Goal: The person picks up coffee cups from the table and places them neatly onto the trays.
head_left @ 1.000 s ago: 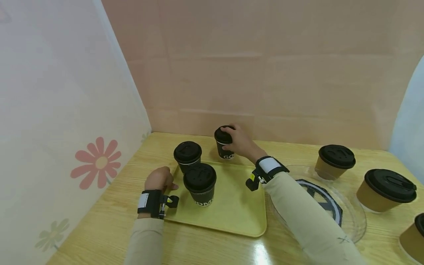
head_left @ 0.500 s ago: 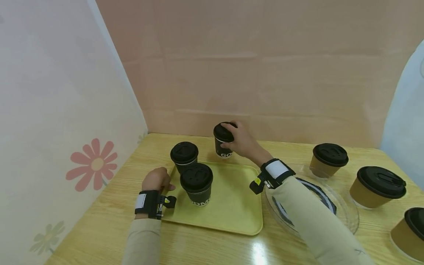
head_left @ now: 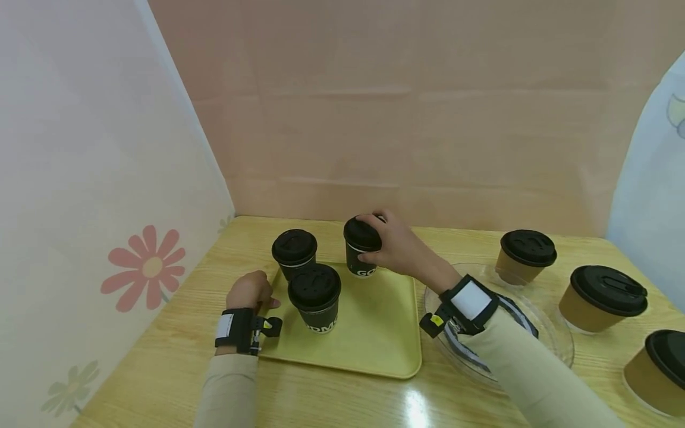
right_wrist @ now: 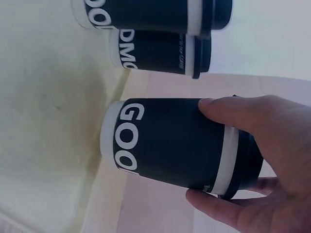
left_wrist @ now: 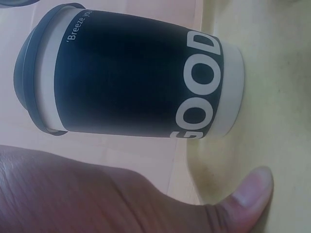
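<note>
My right hand [head_left: 398, 248] grips a black lidded paper coffee cup [head_left: 360, 260] near its lid, upright at the back edge of the yellow tray [head_left: 369, 339]. In the right wrist view, thumb and fingers wrap this cup [right_wrist: 167, 141] from both sides; whether its base touches the tray is hard to tell. My left hand [head_left: 250, 291] holds the tray's left rim, with the thumb [left_wrist: 250, 194] lying inside the tray in the left wrist view. Two more black cups stand at the tray's left side, one in front [head_left: 314, 300] and one at the back corner [head_left: 294, 252].
To the right, a clear round plastic lid or dish [head_left: 556, 339] lies on the wooden table, partly under my right forearm. Three brown cups with black lids, one at the back [head_left: 521, 261], one mid-right [head_left: 594, 306] and one nearer [head_left: 653, 377], stand beyond it. A wall closes off the left side.
The right hand has lifted the black cup slightly off the table behind the tray and brought it forward to the tray's back edge. My left hand stays at the rim.
</note>
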Demonstrator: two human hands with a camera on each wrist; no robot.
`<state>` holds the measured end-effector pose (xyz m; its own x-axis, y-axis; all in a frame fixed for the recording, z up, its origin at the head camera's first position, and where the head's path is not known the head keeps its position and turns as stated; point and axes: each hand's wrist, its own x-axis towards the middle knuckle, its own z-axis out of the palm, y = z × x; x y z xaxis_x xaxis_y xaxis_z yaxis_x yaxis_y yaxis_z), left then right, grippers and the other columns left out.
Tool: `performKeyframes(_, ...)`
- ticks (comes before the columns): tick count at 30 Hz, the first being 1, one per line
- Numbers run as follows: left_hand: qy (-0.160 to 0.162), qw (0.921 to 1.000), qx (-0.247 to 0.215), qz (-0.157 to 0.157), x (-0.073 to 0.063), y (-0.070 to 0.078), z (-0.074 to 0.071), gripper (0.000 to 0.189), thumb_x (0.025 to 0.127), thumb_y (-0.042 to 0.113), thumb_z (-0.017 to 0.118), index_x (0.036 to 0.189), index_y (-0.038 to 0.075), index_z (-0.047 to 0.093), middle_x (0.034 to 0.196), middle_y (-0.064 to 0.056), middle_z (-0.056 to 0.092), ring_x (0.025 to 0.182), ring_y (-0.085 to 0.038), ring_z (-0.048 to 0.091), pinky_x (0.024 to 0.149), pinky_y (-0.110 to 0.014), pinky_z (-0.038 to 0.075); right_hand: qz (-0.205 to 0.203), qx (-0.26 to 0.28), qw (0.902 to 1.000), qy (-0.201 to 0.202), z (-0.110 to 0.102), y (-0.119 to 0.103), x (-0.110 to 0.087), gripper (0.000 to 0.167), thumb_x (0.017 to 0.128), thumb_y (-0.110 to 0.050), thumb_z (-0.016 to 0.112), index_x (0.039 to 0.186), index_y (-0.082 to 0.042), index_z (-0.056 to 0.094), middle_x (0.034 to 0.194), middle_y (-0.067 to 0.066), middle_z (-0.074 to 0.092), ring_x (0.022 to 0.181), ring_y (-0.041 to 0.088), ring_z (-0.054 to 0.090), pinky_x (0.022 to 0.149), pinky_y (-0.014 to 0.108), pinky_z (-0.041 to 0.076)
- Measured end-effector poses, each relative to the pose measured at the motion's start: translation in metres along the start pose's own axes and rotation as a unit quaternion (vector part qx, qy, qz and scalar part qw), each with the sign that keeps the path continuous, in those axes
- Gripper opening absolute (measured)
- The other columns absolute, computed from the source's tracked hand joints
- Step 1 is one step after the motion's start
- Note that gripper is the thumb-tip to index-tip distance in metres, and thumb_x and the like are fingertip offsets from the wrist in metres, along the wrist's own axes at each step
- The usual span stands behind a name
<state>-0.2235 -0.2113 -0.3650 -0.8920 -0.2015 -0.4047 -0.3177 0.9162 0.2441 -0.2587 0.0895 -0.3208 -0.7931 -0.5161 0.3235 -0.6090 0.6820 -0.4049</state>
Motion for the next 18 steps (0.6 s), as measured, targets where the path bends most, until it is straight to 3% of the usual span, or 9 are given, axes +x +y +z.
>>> performKeyframes(5, 0.002, 1.0000, 0.003, 0.003, 0.001, 0.002, -0.001, 0.055, 0.078, 0.025, 0.082, 0.120, -0.004, 0.059, 0.095, -0.014, 0.060, 0.080, -0.028, 0.055, 0.067, -0.036, 0.049, 0.013, -0.006, 0.9993, -0.036, 0.005, -0.005, -0.009, 0.073, 0.081, -0.029, 0.079, 0.143, -0.015, 0.043, 0.141, 0.018, 0.039, 0.111, 0.037, 0.060, 0.090, 0.048, 0.053)
performKeyframes(10, 0.004, 1.0000, 0.005, 0.003, 0.002, 0.003, 0.001, 0.056, 0.078, 0.025, 0.082, 0.120, -0.003, 0.059, 0.093, -0.014, 0.059, 0.079, -0.028, 0.055, 0.066, -0.036, 0.049, 0.011, -0.020, 0.9988, -0.042, 0.009, -0.007, -0.017, 0.073, 0.080, -0.029, 0.081, 0.142, -0.015, 0.044, 0.140, 0.019, 0.040, 0.107, 0.038, 0.062, 0.087, 0.049, 0.053)
performKeyframes(18, -0.006, 0.9998, 0.014, 0.009, 0.004, 0.004, 0.000, 0.051, 0.080, 0.028, 0.081, 0.114, -0.003, 0.060, 0.079, -0.011, 0.058, 0.071, -0.025, 0.055, 0.062, -0.034, 0.046, -0.004, -0.026, 0.9985, -0.049, 0.012, -0.011, -0.022, 0.073, 0.079, -0.026, 0.081, 0.141, -0.014, 0.044, 0.137, 0.017, 0.041, 0.104, 0.033, 0.064, 0.086, 0.046, 0.054)
